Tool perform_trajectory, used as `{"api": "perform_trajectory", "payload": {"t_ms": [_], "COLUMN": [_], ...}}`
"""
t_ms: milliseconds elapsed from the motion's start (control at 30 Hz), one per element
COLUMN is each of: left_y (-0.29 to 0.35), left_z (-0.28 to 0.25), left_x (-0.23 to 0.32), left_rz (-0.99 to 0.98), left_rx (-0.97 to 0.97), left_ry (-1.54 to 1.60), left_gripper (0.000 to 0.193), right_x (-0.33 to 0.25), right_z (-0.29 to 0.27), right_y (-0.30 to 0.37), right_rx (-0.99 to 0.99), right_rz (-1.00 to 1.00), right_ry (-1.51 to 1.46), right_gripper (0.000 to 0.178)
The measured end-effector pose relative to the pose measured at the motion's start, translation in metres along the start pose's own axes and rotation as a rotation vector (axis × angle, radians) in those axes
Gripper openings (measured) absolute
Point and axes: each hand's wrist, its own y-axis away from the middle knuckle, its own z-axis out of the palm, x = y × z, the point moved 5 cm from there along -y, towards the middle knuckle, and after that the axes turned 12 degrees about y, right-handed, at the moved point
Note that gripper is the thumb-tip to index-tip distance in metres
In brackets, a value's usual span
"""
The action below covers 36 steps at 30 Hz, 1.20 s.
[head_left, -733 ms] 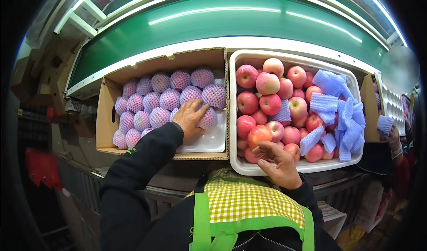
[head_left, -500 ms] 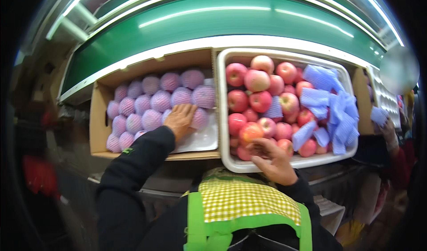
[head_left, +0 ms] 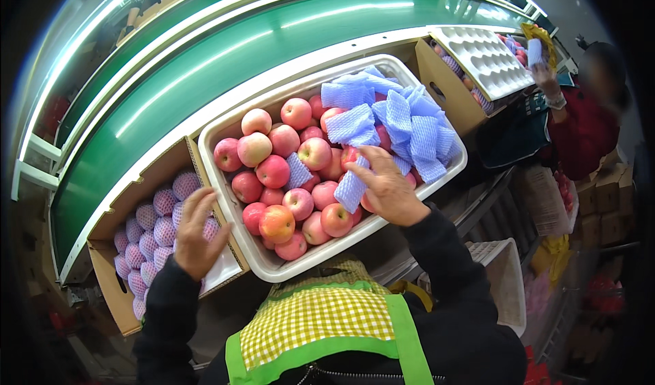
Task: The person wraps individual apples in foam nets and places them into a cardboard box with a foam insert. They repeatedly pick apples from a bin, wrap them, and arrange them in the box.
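Observation:
My right hand (head_left: 390, 188) is over the white plastic tub (head_left: 269, 272) of bare red apples (head_left: 299, 203). Its curled fingers pinch the upper end of a blue foam net sleeve (head_left: 351, 191) that lies on the apples. More blue foam net sleeves (head_left: 409, 129) lie heaped at the tub's far right. My left hand (head_left: 198, 236) hovers over the right side of a cardboard box (head_left: 102, 259), fingers apart, holding nothing. Inside that box, apples in pink-purple foam nets (head_left: 146, 216) sit in rows, partly hidden by the hand.
A green conveyor belt (head_left: 205, 78) runs behind the box and tub. To the right, another cardboard box (head_left: 447, 95) bears a white moulded tray (head_left: 483, 61). A co-worker in a dark red sleeve (head_left: 580, 139) holds up a blue foam net there. A white basket (head_left: 501, 283) stands below.
The view has swung right. My left hand has lifted off the netted apples and drawn back. My right hand has moved from the tub's near edge onto a foam net sleeve.

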Motion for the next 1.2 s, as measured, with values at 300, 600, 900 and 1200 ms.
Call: {"api": "perform_trajectory", "payload": {"t_ms": [300,600,900,1200], "left_y": [-0.04,-0.036,-0.026,-0.019], "left_z": [0.111,0.1,0.092,0.089], "left_x": [0.056,0.054,0.058,0.059], "left_rz": [-0.367,-0.226,-0.447,-0.356], "left_rx": [-0.181,-0.042,0.108,0.171], "left_ry": [1.265,1.209,1.305,0.505], "left_gripper": [0.029,0.011,0.03,0.02], "right_x": [-0.033,-0.055,-0.054,-0.08], "right_z": [-0.015,-0.003,0.013,-0.045], "right_y": [-0.026,-0.014,-0.017,-0.023], "right_rx": [-0.02,-0.204,-0.168,0.299], "right_rz": [-0.022,0.34,0.345,-0.199], "right_ry": [-0.763,-1.096,-1.204,-0.771], "right_gripper": [0.026,0.037,0.02,0.029]}}
